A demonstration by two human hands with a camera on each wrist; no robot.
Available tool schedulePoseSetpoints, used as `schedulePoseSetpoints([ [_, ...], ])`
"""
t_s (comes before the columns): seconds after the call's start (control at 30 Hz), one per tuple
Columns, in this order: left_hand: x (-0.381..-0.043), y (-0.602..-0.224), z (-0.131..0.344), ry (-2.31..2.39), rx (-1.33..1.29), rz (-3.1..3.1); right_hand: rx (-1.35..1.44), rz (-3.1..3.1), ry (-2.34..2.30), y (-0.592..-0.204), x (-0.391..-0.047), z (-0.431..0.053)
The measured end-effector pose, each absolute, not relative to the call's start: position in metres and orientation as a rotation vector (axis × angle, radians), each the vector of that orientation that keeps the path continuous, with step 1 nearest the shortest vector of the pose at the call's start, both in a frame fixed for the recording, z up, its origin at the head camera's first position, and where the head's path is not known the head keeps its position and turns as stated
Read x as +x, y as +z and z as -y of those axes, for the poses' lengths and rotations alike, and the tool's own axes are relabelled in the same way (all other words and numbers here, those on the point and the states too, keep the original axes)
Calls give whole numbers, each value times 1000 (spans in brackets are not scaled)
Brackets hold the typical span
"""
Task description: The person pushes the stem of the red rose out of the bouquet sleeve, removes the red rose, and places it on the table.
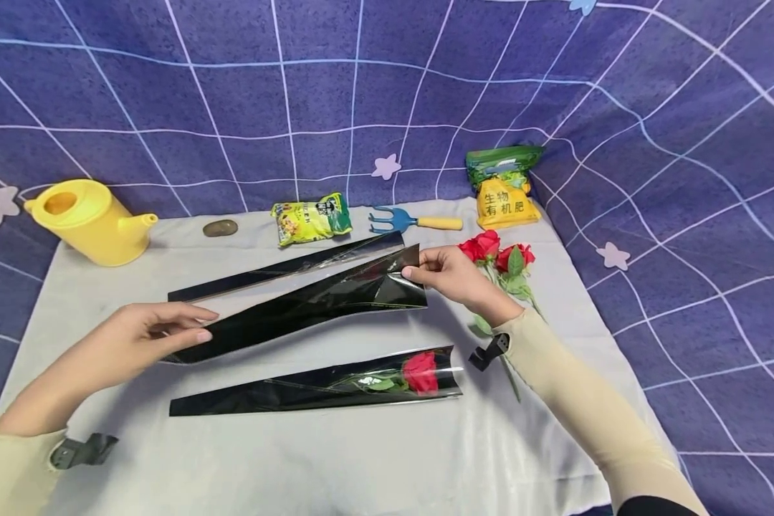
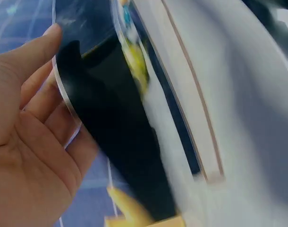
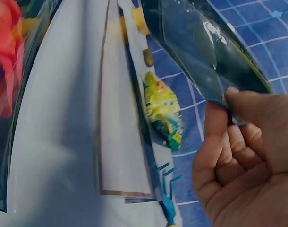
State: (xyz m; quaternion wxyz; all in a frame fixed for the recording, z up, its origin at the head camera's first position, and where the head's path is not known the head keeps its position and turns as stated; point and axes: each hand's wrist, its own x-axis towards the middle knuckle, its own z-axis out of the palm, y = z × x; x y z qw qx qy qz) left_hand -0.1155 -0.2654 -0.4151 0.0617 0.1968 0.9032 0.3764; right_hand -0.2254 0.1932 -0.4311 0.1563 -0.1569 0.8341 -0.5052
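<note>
Both hands hold a black flower sleeve [image 1: 309, 304] with a clear front, tilted up to the right above the table. My left hand [image 1: 125, 347] pinches its narrow end between thumb and fingers. At the wide end, my right hand [image 1: 454, 278] pinches the upper corner; in the right wrist view, thumb and forefinger grip the film [image 3: 205, 52]. Nearer to me lies another sleeve [image 1: 251, 394] with a red rose [image 1: 421, 373] inside, its bloom at the wide right end. A further sleeve [image 1: 226, 285] lies behind the held one. Loose red roses [image 1: 484, 247] lie beyond the right wrist.
Along the back of the white-covered table [image 1: 335, 466] stand a yellow watering can [image 1: 97, 229], a brown stone [image 1: 221, 228], a green-yellow packet [image 1: 306, 221], a blue hand fork with a yellow handle [image 1: 438, 223] and a yellow-green bag [image 1: 506, 201]. A blue grid-patterned curtain [image 1: 232, 93] hangs behind.
</note>
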Motion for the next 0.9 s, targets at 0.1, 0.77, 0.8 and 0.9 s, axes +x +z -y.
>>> schedulePoseSetpoints([
  [0.1,-119,-425,283,1115,546,-2802,-399,-2367,-1422,-438,-229,-192],
  [0.77,-152,-478,293,616,492,-3027,-538,-2679,-808,-476,-252,-177],
  [0.8,-152,-479,292,613,488,-3025,-537,-2680,-795,-477,-253,-177],
  [0.9,-153,-479,291,596,473,-3012,-529,-2670,-777,-478,-252,-178],
])
